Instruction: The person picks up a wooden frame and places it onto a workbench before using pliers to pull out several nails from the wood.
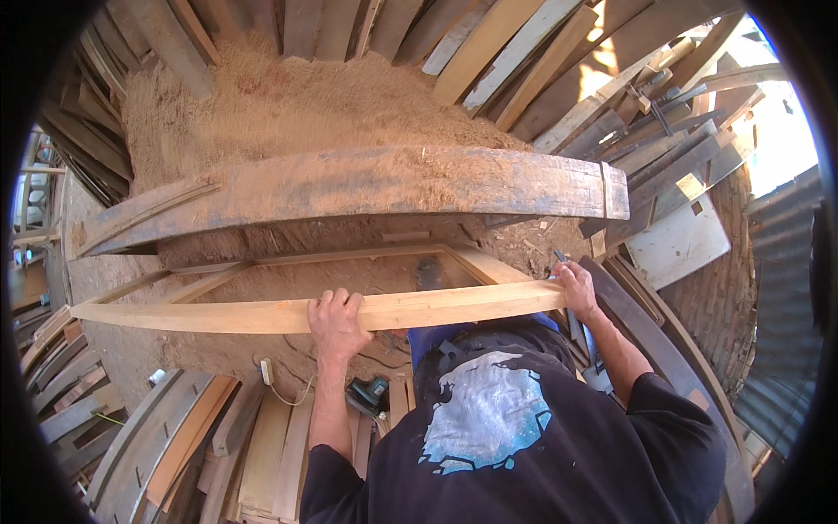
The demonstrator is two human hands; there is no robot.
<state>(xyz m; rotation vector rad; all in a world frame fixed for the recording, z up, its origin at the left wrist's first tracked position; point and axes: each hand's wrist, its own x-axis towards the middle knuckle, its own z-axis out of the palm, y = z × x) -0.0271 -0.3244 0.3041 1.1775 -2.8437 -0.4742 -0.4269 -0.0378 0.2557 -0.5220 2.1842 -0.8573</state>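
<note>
A long light-wood frame (436,304) stands on edge across my front, its near rail toward me. Its thinner far rail (349,253), a cross piece (205,284) and the right end rail (484,264) show behind. My left hand (338,325) is closed over the near rail around its middle, fingers on the far side. At the frame's right end, my right hand (576,288) grips the corner. A thin bluish tip (559,255) sticks up by its fingers; I cannot make out what it belongs to.
Beyond the frame lies a thick, dusty plank bench (367,185). Sawdust (288,105) is heaped behind it. Planks (489,52) lean along the back; more boards (188,445) lie at lower left. A dark green power tool (367,395) and a cable (292,400) are near my left forearm.
</note>
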